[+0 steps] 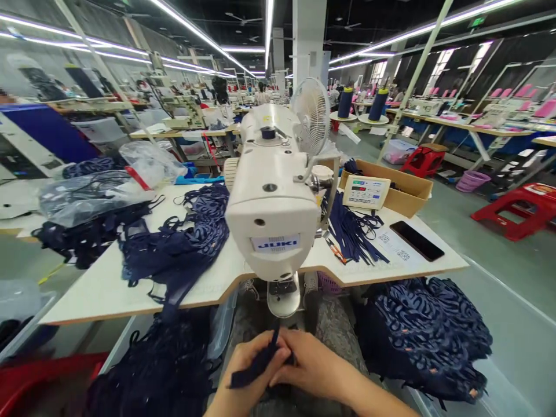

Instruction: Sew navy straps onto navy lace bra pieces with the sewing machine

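My left hand [247, 379] is closed on a dark navy fabric strip [256, 369], whose loose end lies across the palm side toward the wrist. My right hand [315, 366] meets it at the fingertips, closed on the same strip, part of which is hidden between the fingers. Both hands are held low over my lap, just below the sewing foot area [284, 301] of a white JUKI sewing machine [273, 214]. The strip's upper tip points up toward the machine and appears apart from it.
Navy garments [186, 243] are heaped on the white table [99, 289] at left, with dark straps [354, 231] at right. A control panel [366, 192], a phone [417, 240] and a cardboard box [406, 188] stand farther right. Patterned navy pieces [430, 330] fill a bin below.
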`<action>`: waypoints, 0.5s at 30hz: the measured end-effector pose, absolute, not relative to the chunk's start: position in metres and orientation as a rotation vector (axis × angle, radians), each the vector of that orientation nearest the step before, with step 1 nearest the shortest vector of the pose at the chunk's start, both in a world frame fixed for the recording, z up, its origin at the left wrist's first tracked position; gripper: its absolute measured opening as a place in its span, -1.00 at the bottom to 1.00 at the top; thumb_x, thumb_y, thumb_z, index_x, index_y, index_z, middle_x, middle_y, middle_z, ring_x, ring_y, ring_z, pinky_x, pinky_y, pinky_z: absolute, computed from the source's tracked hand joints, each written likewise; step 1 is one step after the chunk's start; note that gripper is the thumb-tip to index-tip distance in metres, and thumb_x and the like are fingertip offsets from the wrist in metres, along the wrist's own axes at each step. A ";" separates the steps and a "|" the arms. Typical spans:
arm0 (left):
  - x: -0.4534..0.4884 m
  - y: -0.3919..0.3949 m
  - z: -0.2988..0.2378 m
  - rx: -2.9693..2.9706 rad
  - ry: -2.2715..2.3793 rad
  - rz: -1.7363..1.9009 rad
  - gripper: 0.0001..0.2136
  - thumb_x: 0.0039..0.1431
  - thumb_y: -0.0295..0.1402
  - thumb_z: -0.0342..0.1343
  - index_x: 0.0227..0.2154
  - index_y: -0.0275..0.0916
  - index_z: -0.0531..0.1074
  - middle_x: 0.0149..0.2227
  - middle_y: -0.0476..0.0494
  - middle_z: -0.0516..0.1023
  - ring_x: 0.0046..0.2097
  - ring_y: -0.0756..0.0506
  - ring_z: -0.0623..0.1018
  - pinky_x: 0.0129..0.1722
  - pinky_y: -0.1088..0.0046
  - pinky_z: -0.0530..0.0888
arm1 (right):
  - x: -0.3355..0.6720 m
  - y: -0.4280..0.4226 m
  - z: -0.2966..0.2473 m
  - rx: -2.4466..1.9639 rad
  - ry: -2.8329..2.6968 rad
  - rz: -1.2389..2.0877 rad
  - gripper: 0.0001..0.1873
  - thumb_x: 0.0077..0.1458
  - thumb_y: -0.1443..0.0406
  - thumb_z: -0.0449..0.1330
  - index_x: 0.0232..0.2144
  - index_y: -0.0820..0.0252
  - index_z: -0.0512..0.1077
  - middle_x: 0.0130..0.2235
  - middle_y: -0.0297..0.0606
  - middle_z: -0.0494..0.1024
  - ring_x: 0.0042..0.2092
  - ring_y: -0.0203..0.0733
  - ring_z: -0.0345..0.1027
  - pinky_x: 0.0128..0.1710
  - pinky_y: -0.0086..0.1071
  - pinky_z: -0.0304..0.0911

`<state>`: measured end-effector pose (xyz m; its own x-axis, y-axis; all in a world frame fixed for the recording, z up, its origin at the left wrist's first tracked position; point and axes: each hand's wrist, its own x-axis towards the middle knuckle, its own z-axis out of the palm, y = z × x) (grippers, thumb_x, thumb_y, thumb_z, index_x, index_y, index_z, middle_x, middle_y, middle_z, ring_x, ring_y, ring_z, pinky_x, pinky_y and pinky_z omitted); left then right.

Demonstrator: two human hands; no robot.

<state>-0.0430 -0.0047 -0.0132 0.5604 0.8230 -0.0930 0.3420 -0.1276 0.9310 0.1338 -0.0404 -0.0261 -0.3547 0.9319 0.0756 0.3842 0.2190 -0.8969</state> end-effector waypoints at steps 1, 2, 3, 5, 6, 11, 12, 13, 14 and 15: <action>-0.043 -0.006 -0.009 1.727 0.980 0.579 -0.71 0.15 -0.12 0.16 -0.49 -0.24 0.53 -0.53 -0.04 0.51 -0.45 -0.04 0.48 -0.45 0.57 0.42 | 0.133 -0.040 -0.025 -1.211 -1.805 1.168 -0.70 0.08 0.15 0.31 -0.12 0.06 0.47 -0.17 -0.39 0.58 -0.17 -0.23 0.46 -0.16 -0.49 0.30; -0.045 -0.006 -0.005 1.723 0.992 0.607 -0.71 0.16 -0.13 0.16 -0.49 -0.25 0.53 -0.53 -0.04 0.52 -0.45 -0.03 0.48 -0.46 0.57 0.41 | 0.134 -0.040 -0.025 -1.207 -1.752 1.204 -0.75 0.08 0.17 0.31 -0.18 0.07 0.49 -0.22 -0.40 0.59 -0.21 -0.23 0.46 -0.19 -0.49 0.29; -0.046 -0.006 -0.002 1.709 1.000 0.628 -0.72 0.17 -0.13 0.15 -0.47 -0.24 0.55 -0.51 -0.05 0.53 -0.46 -0.03 0.48 -0.46 0.57 0.42 | 0.137 -0.042 -0.025 -1.208 -1.708 1.211 -0.79 0.08 0.18 0.31 -0.22 0.09 0.51 -0.26 -0.40 0.59 -0.23 -0.23 0.45 -0.21 -0.48 0.27; -0.048 -0.006 0.004 1.670 0.995 0.635 -0.73 0.21 -0.14 0.12 -0.34 -0.23 0.59 -0.44 -0.07 0.59 -0.46 -0.03 0.51 -0.44 0.55 0.46 | 0.145 -0.046 -0.023 -1.219 -1.683 1.178 -0.87 0.12 0.20 0.27 -0.29 0.12 0.52 -0.30 -0.38 0.57 -0.25 -0.24 0.43 -0.22 -0.47 0.25; -0.047 -0.006 0.007 1.653 0.983 0.617 -0.73 0.22 -0.14 0.11 -0.25 -0.21 0.58 -0.37 -0.07 0.61 -0.44 -0.03 0.53 -0.41 0.53 0.48 | 0.150 -0.049 -0.022 -1.223 -1.682 1.168 -0.88 0.17 0.21 0.23 -0.32 0.13 0.51 -0.31 -0.37 0.56 -0.26 -0.25 0.41 -0.23 -0.46 0.23; -0.026 -0.002 0.019 1.627 0.989 0.531 -0.68 0.23 -0.21 0.09 0.01 -0.15 0.46 -0.08 -0.11 0.60 -0.26 -0.07 0.60 -0.32 0.52 0.54 | 0.167 -0.051 -0.011 -1.326 -1.518 1.182 -0.76 0.27 0.15 0.04 -0.25 0.15 0.43 -0.34 -0.33 0.49 -0.30 -0.26 0.35 -0.31 -0.44 0.22; -0.021 -0.001 0.020 1.659 1.005 0.532 -0.67 0.24 -0.21 0.08 0.03 -0.14 0.44 -0.09 -0.10 0.60 -0.27 -0.06 0.61 -0.33 0.53 0.54 | 0.168 -0.048 -0.010 -1.367 -1.469 1.163 -0.73 0.26 0.12 0.05 -0.24 0.16 0.42 -0.36 -0.33 0.48 -0.32 -0.25 0.33 -0.34 -0.44 0.22; -0.017 0.002 0.021 1.717 1.034 0.545 -0.67 0.26 -0.22 0.07 0.06 -0.13 0.42 -0.14 -0.09 0.61 -0.33 -0.04 0.60 -0.37 0.55 0.53 | 0.169 -0.044 -0.010 -1.410 -1.432 1.126 -0.71 0.24 0.09 0.06 -0.26 0.17 0.41 -0.39 -0.34 0.45 -0.35 -0.25 0.31 -0.37 -0.43 0.20; -0.014 0.004 0.020 1.807 1.078 0.580 -0.66 0.28 -0.23 0.05 0.08 -0.13 0.39 -0.22 -0.07 0.62 -0.39 -0.02 0.59 -0.42 0.56 0.51 | 0.169 -0.040 -0.009 -1.457 -1.412 1.078 -0.70 0.23 0.07 0.07 -0.29 0.17 0.40 -0.41 -0.35 0.43 -0.37 -0.26 0.28 -0.39 -0.43 0.19; -0.013 0.006 0.018 1.929 1.138 0.649 -0.65 0.30 -0.24 0.03 0.11 -0.15 0.36 -0.31 -0.05 0.62 -0.44 -0.01 0.57 -0.45 0.57 0.49 | 0.170 -0.035 -0.010 -1.504 -1.406 1.023 -0.69 0.22 0.06 0.07 -0.33 0.17 0.39 -0.44 -0.36 0.41 -0.39 -0.26 0.26 -0.40 -0.42 0.17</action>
